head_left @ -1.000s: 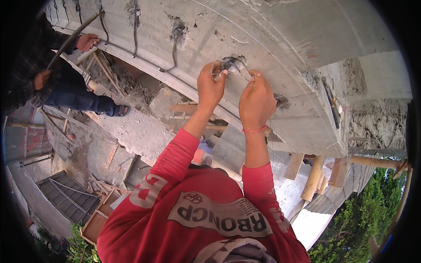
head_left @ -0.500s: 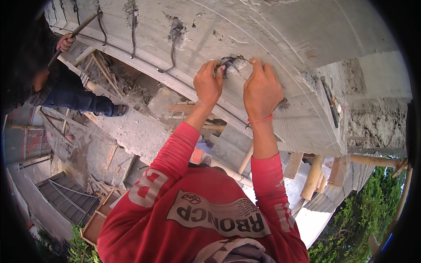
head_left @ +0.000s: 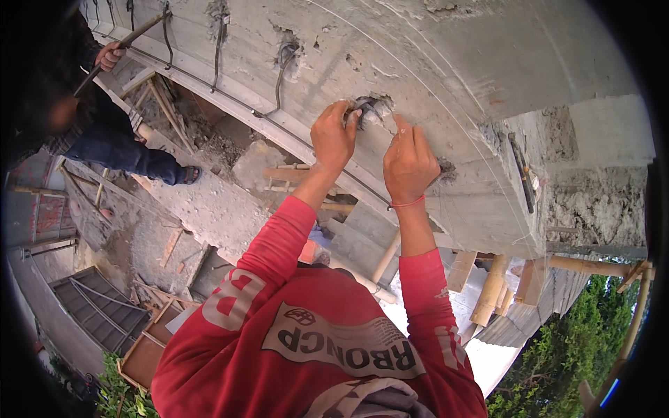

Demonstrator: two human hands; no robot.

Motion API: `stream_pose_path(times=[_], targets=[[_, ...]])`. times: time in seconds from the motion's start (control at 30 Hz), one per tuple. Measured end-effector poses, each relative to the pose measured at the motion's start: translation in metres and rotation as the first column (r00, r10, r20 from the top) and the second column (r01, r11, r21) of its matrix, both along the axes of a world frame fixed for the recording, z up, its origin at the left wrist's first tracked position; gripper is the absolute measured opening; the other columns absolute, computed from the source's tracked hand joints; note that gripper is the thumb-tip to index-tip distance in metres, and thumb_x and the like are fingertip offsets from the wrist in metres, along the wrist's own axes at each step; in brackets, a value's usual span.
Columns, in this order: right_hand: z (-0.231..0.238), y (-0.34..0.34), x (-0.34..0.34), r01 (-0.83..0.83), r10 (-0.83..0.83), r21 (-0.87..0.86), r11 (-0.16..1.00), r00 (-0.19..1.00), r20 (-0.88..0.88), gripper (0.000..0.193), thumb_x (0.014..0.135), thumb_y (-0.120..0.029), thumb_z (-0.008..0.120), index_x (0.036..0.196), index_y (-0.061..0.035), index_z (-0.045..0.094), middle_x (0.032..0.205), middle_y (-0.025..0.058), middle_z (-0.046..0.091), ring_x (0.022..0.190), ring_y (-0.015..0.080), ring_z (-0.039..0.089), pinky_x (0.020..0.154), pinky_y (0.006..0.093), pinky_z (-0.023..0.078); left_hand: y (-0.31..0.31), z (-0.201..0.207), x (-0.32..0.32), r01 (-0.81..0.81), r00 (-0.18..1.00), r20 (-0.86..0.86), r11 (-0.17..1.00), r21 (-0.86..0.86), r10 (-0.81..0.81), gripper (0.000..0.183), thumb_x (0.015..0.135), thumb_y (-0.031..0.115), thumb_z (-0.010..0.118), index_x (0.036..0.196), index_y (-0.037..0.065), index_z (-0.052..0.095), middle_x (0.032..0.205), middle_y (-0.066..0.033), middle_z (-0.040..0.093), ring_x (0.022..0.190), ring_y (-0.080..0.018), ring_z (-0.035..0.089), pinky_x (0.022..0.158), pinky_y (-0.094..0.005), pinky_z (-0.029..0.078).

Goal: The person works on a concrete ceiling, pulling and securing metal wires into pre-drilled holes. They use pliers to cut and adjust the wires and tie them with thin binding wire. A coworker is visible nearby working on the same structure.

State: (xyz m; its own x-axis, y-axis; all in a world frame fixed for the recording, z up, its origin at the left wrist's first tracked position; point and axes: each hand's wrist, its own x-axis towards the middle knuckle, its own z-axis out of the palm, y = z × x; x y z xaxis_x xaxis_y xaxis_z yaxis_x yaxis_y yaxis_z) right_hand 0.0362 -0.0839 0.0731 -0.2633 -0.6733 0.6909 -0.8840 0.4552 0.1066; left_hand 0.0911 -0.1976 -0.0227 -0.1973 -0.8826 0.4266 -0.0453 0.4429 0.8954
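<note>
1. Hands, two of them and bare, reach up from red sleeves to the side of a grey concrete beam point(head_left: 327, 63).
2. One dark bent piece point(head_left: 365, 110) sits inside a ragged hole point(head_left: 382, 103) in that concrete, between the fingertips of both hands.
3. The left hand point(head_left: 333, 138) curls with thumb and forefinger together at the hole's left rim, beside the dark piece; I cannot tell whether they grasp it or only rest against it.
4. The right hand point(head_left: 411, 159) has its fingers bunched near the hole's right edge; whether anything thin is pinched there cannot be made out.
5. The dark piece looks light but springy, probably stiff metal, rough rather than slippery. Its free end would likely be the best place to take hold, between thumb and forefinger. The broken concrete rim looks crumbly and could scrape knuckles.
6. Counting outward: one red wristband point(head_left: 409, 203) on the right wrist; one pale string point(head_left: 411, 43) across the beam; three clear dark hanging rods point(head_left: 280, 85) to the left, with more too small to count.
7. One co-worker stands at far left, one visible hand point(head_left: 109, 57) wrapped around one long bar point(head_left: 132, 40).
</note>
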Motion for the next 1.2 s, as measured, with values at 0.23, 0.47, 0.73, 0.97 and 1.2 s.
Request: stream_pose_path(times=[0.23, 0.47, 0.73, 0.97, 1.2], targets=[[0.016, -0.011, -0.001, 0.037, -0.040, 0.068, 0.997, 0.998, 0.045, 0.022, 0.091, -0.007, 0.068, 0.109, -0.0177, 0.075, 0.086, 0.0058, 0.064, 0.072, 0.0279, 0.071, 0.058, 0.0417, 0.055, -0.001, -0.002, -0.002, 0.000, 0.999, -0.037, 1.000, -0.003, 0.000, 0.016, 0.092, 0.010, 0.079, 0.103, 0.002, 0.071, 0.093, -0.0186, 0.074, 0.085, -0.0416, 0.072, 0.073, -0.0469, 0.054], [0.006, -0.020, 0.002, 0.054, -0.055, 0.008, 0.999, 0.981, 0.185, 0.021, 0.097, -0.009, 0.065, 0.116, -0.0163, 0.071, 0.096, 0.0088, 0.070, 0.080, 0.0376, 0.071, 0.065, 0.0484, 0.055, 0.003, 0.000, -0.004, -0.005, 0.999, -0.034, 0.998, -0.067, 0.002, 0.022, 0.093, 0.006, 0.075, 0.115, 0.002, 0.070, 0.100, -0.0202, 0.075, 0.090, -0.0391, 0.075, 0.075, -0.0450, 0.057], [0.002, -0.034, 0.011, 0.061, -0.028, -0.119, 0.991, 0.964, 0.263, 0.021, 0.096, -0.007, 0.066, 0.116, -0.0131, 0.070, 0.099, 0.0091, 0.073, 0.084, 0.0365, 0.073, 0.067, 0.0470, 0.056, -0.003, -0.004, -0.006, 0.003, 1.000, 0.010, 0.981, -0.192, -0.001, 0.025, 0.094, 0.002, 0.071, 0.119, 0.002, 0.066, 0.101, -0.0208, 0.072, 0.091, -0.0439, 0.071, 0.074, -0.0494, 0.056], [-0.008, -0.017, 0.001, -0.055, 0.050, 0.040, 0.998, 0.990, 0.129, 0.019, 0.098, -0.011, 0.067, 0.115, -0.0150, 0.072, 0.099, 0.0072, 0.074, 0.080, 0.0329, 0.073, 0.064, 0.0432, 0.057, -0.002, -0.001, -0.001, 0.024, 1.000, 0.024, 0.984, -0.175, -0.020, 0.028, 0.094, 0.003, 0.070, 0.122, 0.004, 0.066, 0.102, -0.0180, 0.073, 0.091, -0.0416, 0.072, 0.074, -0.0473, 0.057], [0.006, -0.016, 0.004, -0.013, 0.015, -0.063, 0.998, 0.999, 0.033, 0.015, 0.099, -0.018, 0.071, 0.113, -0.0182, 0.075, 0.090, 0.0038, 0.068, 0.072, 0.0302, 0.070, 0.060, 0.0412, 0.055, 0.001, 0.003, -0.005, -0.014, 1.000, 0.003, 0.975, -0.221, 0.015, 0.032, 0.090, 0.000, 0.070, 0.122, 0.004, 0.064, 0.104, -0.0157, 0.068, 0.097, -0.0395, 0.068, 0.080, -0.0486, 0.056]])
